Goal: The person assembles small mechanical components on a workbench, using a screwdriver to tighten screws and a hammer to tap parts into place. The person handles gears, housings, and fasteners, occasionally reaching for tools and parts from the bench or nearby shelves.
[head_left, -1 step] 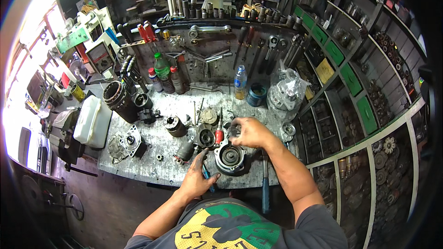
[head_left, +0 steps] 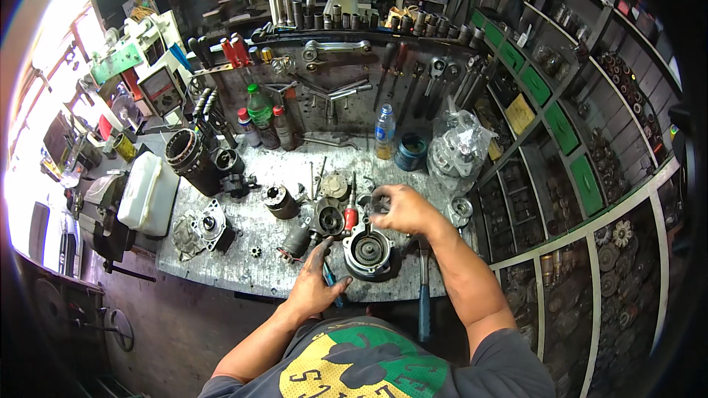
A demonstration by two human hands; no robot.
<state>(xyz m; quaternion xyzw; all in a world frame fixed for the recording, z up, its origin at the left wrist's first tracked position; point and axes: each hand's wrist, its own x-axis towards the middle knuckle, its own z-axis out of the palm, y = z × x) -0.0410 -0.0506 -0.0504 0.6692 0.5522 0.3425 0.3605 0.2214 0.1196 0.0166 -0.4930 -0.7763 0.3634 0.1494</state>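
My right hand (head_left: pixel 407 211), fingers curled, grips a dark round metal part (head_left: pixel 380 202), partly hidden behind the fingers. Just below it, a round metal gear housing (head_left: pixel 368 252) lies on the bench with its toothed centre facing up. My left hand (head_left: pixel 313 289) is at the housing's lower left, thumb and fingers apart. Between them runs a blue-handled tool (head_left: pixel 334 285), and whether the hand touches it I cannot tell. A red-handled screwdriver (head_left: pixel 351 217) lies above the housing. Left of it are an open round casting (head_left: pixel 329 218) and a small cylindrical motor (head_left: pixel 296 242).
The metal bench (head_left: pixel 243 269) also bears a toothed cylinder (head_left: pixel 279 202), a flanged housing (head_left: pixel 212 225), a small gear (head_left: pixel 256 252) and a blue-handled bar (head_left: pixel 424 298) over the front edge. Bottles (head_left: pixel 259 107) and a bagged part (head_left: pixel 459 149) stand behind. Shelves (head_left: pixel 560 129) line the right.
My right hand has shifted slightly with the dark round part, which now sits a little farther up and right. My left hand has stayed in place.
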